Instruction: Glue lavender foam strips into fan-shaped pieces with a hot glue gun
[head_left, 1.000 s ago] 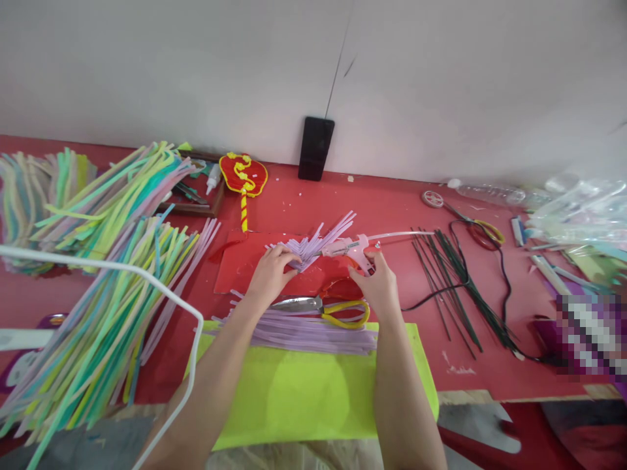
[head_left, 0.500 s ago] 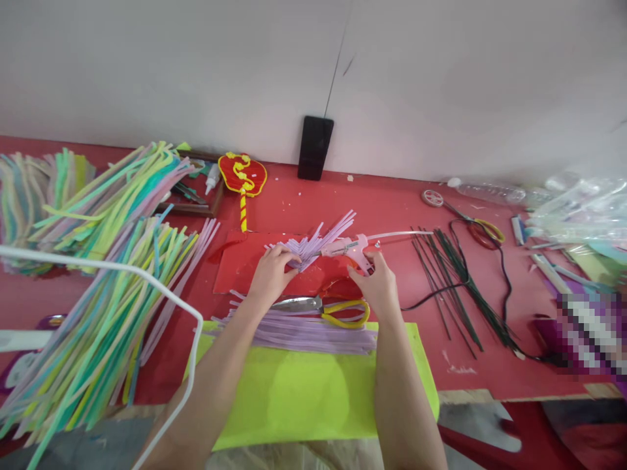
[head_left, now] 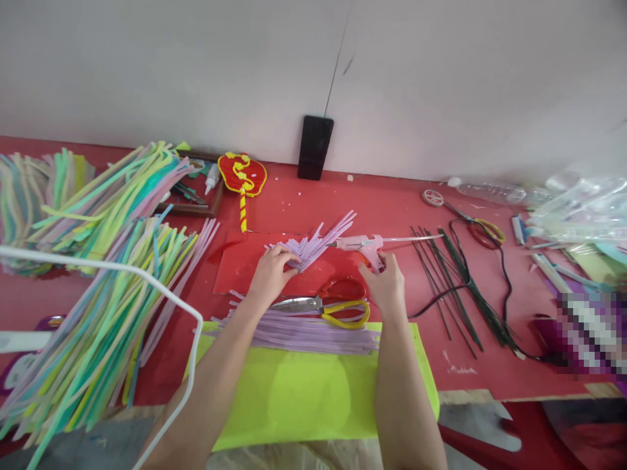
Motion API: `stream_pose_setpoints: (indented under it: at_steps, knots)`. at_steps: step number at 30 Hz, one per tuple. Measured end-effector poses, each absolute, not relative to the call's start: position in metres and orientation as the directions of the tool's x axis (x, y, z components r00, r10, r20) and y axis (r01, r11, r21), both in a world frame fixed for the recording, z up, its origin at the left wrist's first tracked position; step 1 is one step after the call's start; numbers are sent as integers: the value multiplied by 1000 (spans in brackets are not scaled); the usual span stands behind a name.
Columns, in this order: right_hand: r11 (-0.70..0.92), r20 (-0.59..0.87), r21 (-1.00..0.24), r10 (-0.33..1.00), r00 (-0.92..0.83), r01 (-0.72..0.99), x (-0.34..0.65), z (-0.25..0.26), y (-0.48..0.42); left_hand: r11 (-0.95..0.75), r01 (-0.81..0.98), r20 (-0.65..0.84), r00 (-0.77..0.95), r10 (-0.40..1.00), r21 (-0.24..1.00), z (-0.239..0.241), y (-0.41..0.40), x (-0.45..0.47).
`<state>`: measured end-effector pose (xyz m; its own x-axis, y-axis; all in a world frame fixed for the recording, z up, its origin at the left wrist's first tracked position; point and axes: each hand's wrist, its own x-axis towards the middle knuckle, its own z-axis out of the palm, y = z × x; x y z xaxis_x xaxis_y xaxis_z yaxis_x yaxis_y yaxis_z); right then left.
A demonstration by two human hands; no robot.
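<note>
Many purple strips (head_left: 313, 249) set slantwise side by side, with the longer ends pointing up and to the right, over a flat red board (head_left: 245, 267) on a red table (head_left: 392, 205). At the near left side of the row, the left hand (head_left: 269, 274), with thumb and fingertips pinched together on the strips. To the right, the right hand (head_left: 386, 282), with thumb and fingers closed around the handle of a pink glue gun (head_left: 360, 243); some fingertips hidden behind the handle. Nozzle aimed left, right beside the purple row; contact too fine to make out. Out of the gun's back end, a clear glue stick (head_left: 406, 239), reaching right as far as a spread of dark green stems (head_left: 458, 281).

Between the forearms, a pair of scissors (head_left: 298, 304) with one red and one yellow handle loop, lying near a flat bundle of loose purple strips (head_left: 304, 339) along the top of a yellow-green cloth (head_left: 308, 398). Farther back, a black phone (head_left: 316, 148) leaning against the wall (head_left: 196, 65), and a red and yellow fan (head_left: 242, 176) beside a brown tray (head_left: 189, 211). At far left, big heaps of pastel strips (head_left: 112, 313). At right, a second pair of scissors (head_left: 484, 235), a black cord (head_left: 508, 287) and a clear plastic bottle (head_left: 490, 192).
</note>
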<state>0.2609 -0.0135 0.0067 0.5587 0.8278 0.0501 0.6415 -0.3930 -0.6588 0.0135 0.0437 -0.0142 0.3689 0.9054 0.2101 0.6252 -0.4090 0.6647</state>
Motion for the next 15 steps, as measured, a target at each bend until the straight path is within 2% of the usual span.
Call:
stream_pose_setpoints:
  at_steps: [11,13,15]
  knots:
    - [-426,54,-475,859,509,770,285,-11,-17,-410,628,219,361,907,662,-12,43,14]
    - [-471,64,-467,827,559,749,283,-6,-17,-407,625,228,349,909,666,-12,43,15]
    - [-517,138,-475,756,640,712,278,1,-17,-400,622,231,337,913,673,-12,43,15]
